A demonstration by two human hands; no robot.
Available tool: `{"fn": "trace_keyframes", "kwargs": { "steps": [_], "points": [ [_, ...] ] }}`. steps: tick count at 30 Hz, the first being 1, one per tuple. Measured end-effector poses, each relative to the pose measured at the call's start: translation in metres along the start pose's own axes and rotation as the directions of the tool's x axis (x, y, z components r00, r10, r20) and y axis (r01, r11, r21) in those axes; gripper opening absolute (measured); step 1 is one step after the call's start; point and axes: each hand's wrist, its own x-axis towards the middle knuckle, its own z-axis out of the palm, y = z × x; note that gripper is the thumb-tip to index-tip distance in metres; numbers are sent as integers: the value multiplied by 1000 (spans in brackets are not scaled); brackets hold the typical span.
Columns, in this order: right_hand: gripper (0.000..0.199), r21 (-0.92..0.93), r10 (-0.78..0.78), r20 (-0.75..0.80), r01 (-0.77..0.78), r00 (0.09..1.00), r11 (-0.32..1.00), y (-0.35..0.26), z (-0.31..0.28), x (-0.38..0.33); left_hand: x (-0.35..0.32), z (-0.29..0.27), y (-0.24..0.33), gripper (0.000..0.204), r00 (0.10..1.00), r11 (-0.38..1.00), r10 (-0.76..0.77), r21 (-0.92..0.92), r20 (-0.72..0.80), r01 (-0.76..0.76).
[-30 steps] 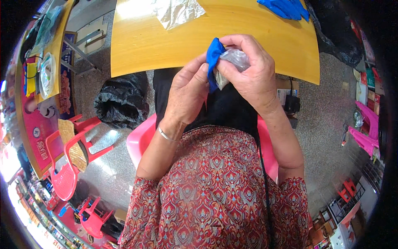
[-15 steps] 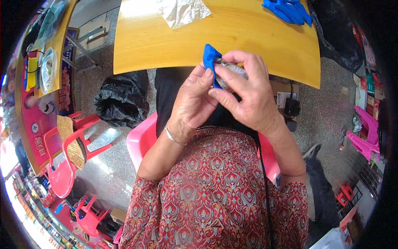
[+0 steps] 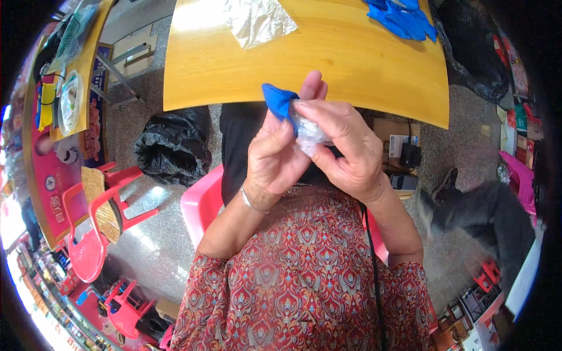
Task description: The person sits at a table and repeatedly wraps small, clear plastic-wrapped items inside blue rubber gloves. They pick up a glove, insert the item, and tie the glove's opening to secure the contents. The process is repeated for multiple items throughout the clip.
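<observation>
Just in front of the table's near edge, my two hands meet around a small bundle. A piece of blue cloth with a pointed end lies under the thumb of my left hand. Beside it is a crumpled clear plastic wrapping, pinched between the thumb and fingers of my right hand. The plastic touches the cloth's right side; whether it sits inside the cloth is hard to tell. My left fingers are mostly hidden behind the bundle, with some fingertips showing above it.
On the yellow table lie a flat crinkled clear bag and a pile of blue cloth pieces. An open black bag stands on the floor at left, near a pink chair. Someone in dark clothes is at right.
Both hands have come lower, toward my body. The blue cloth has tipped leftward and more plastic shows between my hands. At right, the dark-clothed person has moved farther into view.
</observation>
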Motion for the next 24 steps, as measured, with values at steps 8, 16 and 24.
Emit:
{"fn": "trace_keyframes", "kwargs": {
  "steps": [8, 16, 24],
  "points": [
    [52, -163, 29, 83, -15, 996, 986, -9, -7, 15, 0, -2, 2, 52, 995, 997, 30, -74, 99, -22],
    [34, -253, -251, 97, 267, 963, 930, 21, -23, 17, 1, 4, 26, 46, 997, 955, -53, 288, -61, 68],
    [31, -229, -393, 215, 437, 894, 870, 29, -24, 14, 12, 5, 62, 45, 938, 827, -297, 442, -180, 347]
  ]
}}
